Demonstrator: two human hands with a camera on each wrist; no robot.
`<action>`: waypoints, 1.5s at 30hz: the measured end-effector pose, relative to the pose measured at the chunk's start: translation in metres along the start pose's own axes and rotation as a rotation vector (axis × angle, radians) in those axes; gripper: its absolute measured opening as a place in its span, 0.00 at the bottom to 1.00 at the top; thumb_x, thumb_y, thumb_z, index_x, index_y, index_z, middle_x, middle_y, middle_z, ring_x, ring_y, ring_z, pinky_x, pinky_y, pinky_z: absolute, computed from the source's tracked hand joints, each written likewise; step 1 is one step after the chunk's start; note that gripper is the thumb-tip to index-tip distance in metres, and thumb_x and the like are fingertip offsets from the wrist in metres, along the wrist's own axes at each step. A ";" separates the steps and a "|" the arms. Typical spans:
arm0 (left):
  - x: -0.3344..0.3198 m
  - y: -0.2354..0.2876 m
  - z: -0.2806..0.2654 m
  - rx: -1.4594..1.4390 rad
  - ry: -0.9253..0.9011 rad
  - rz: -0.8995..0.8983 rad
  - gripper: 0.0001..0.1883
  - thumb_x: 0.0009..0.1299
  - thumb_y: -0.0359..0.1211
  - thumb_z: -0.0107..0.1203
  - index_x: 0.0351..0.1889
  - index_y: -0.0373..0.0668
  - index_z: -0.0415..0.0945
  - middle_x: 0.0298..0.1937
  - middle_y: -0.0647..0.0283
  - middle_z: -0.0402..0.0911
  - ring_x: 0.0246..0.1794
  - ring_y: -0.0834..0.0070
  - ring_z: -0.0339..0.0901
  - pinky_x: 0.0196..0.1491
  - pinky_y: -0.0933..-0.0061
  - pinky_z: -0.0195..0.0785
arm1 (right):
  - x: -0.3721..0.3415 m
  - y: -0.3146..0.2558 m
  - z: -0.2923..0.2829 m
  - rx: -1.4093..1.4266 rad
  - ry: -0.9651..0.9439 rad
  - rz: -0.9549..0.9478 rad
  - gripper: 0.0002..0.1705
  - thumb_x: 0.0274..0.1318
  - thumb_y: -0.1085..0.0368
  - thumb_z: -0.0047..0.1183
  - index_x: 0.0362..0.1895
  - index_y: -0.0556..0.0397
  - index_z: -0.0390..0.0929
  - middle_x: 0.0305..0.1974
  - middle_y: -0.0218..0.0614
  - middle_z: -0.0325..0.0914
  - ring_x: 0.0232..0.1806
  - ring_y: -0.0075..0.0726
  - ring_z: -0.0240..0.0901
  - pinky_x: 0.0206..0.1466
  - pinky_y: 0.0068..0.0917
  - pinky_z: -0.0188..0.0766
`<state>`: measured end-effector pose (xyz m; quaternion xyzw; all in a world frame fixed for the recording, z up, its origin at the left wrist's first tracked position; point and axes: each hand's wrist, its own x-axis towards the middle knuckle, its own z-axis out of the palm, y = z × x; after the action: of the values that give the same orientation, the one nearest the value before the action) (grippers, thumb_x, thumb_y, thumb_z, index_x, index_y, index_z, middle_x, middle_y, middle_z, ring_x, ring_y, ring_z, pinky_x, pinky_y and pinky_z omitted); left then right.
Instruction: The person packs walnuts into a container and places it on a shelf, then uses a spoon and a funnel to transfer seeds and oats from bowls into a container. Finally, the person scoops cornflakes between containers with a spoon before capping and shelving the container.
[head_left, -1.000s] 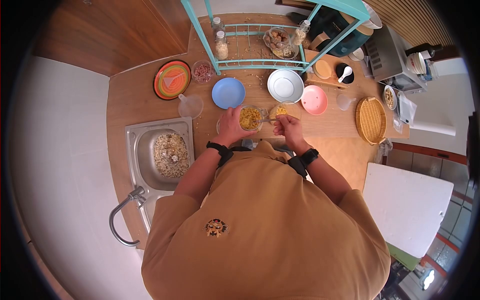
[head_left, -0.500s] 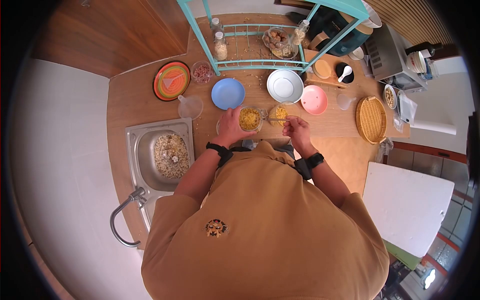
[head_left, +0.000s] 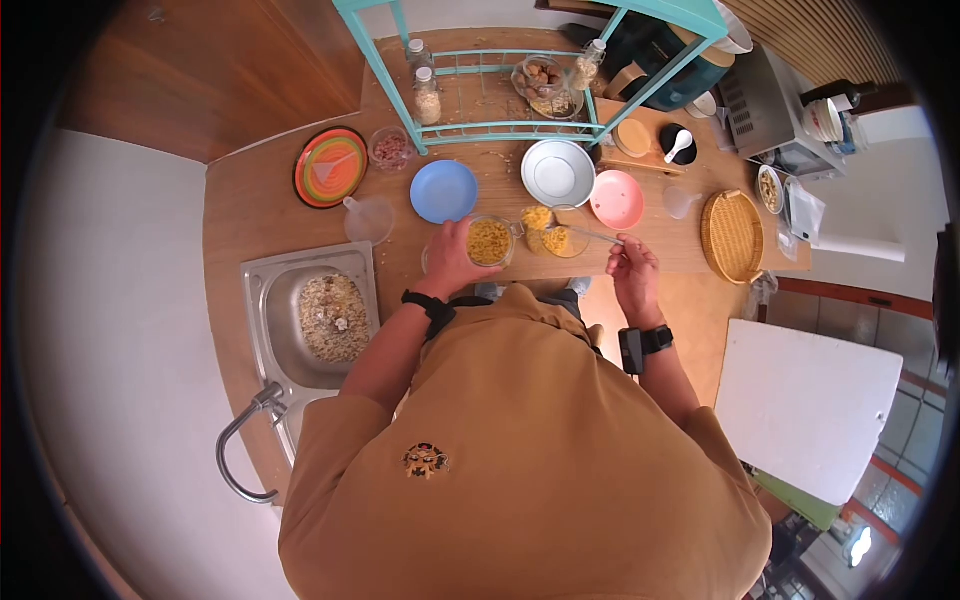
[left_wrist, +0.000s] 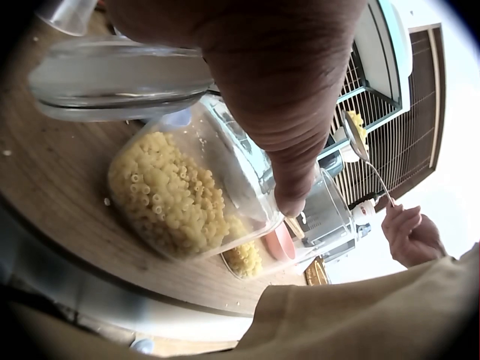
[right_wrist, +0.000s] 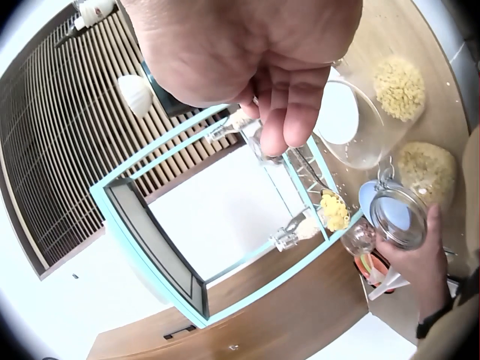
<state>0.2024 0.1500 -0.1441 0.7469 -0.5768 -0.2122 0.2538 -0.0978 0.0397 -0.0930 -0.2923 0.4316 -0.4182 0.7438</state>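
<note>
My left hand (head_left: 452,258) grips the side of a glass clip-top jar (left_wrist: 169,202) part filled with small yellow pasta tubes; its lid (left_wrist: 120,82) hangs open. My right hand (head_left: 635,272) pinches the end of a metal spoon's handle (head_left: 592,233). Pasta is heaped in the spoon's bowl (right_wrist: 335,210), which is held up above the counter. Just right of the jar stands a second clear container (head_left: 578,246) with less of the same pasta in it.
A blue plate (head_left: 444,192), a white bowl (head_left: 557,174) and a pink bowl (head_left: 617,199) stand behind the jars. At left is a sink (head_left: 310,300) with a grain mixture in it. A turquoise rack (head_left: 510,132) rises at the back; a wicker basket (head_left: 732,238) lies at right.
The spoon went from the gripped jar to the second container, then up with a heap of pasta. My right hand moved right. The left hand has stayed on its jar.
</note>
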 end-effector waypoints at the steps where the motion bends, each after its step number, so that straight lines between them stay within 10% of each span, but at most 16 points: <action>1: 0.000 0.001 -0.001 0.018 -0.004 0.006 0.49 0.39 0.50 0.74 0.59 0.43 0.64 0.47 0.53 0.70 0.48 0.55 0.70 0.49 0.58 0.67 | -0.001 -0.005 -0.005 -0.011 0.019 -0.036 0.11 0.65 0.63 0.45 0.43 0.58 0.73 0.28 0.35 0.75 0.22 0.28 0.72 0.26 0.24 0.72; 12: 0.001 0.001 0.000 0.006 0.000 0.014 0.49 0.38 0.49 0.75 0.58 0.45 0.64 0.46 0.54 0.70 0.47 0.56 0.70 0.50 0.59 0.66 | -0.013 -0.021 -0.002 -0.448 0.083 -0.235 0.12 0.65 0.64 0.46 0.40 0.61 0.76 0.27 0.35 0.76 0.22 0.26 0.74 0.25 0.20 0.72; 14: 0.001 0.000 0.001 0.017 -0.002 0.005 0.49 0.37 0.49 0.75 0.58 0.45 0.64 0.46 0.53 0.70 0.47 0.56 0.70 0.49 0.59 0.66 | -0.019 -0.025 0.007 -0.864 0.032 -0.399 0.12 0.65 0.65 0.45 0.40 0.62 0.77 0.25 0.34 0.76 0.22 0.24 0.74 0.26 0.20 0.71; 24: 0.000 0.000 0.000 0.041 0.010 0.008 0.49 0.37 0.51 0.74 0.58 0.42 0.64 0.44 0.52 0.71 0.45 0.54 0.71 0.47 0.58 0.67 | -0.015 -0.006 0.086 -0.741 -0.186 -0.481 0.11 0.64 0.67 0.46 0.37 0.62 0.77 0.22 0.36 0.75 0.21 0.24 0.74 0.25 0.22 0.69; 30: -0.001 -0.004 0.005 0.045 0.036 0.001 0.48 0.38 0.51 0.73 0.57 0.43 0.64 0.44 0.52 0.71 0.45 0.54 0.71 0.47 0.57 0.66 | 0.014 0.040 0.112 -1.224 -0.643 -0.696 0.08 0.50 0.75 0.49 0.36 0.60 0.77 0.30 0.50 0.76 0.32 0.56 0.73 0.35 0.42 0.72; 36: -0.002 -0.005 0.006 0.035 0.058 -0.003 0.48 0.38 0.51 0.72 0.57 0.44 0.65 0.44 0.54 0.70 0.44 0.55 0.71 0.47 0.55 0.65 | 0.029 0.062 0.110 -1.298 -0.669 -0.794 0.06 0.52 0.71 0.49 0.33 0.59 0.77 0.28 0.51 0.76 0.31 0.57 0.73 0.35 0.41 0.73; 45: -0.002 -0.006 0.005 0.079 0.054 0.041 0.52 0.36 0.52 0.74 0.59 0.42 0.62 0.44 0.53 0.70 0.44 0.54 0.71 0.46 0.57 0.66 | 0.034 0.085 0.090 -0.886 -0.386 0.039 0.13 0.64 0.64 0.46 0.38 0.63 0.78 0.26 0.36 0.77 0.22 0.27 0.76 0.26 0.23 0.75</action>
<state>0.2035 0.1529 -0.1520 0.7499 -0.5928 -0.1640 0.2436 0.0229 0.0578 -0.1331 -0.6451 0.4277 -0.1183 0.6220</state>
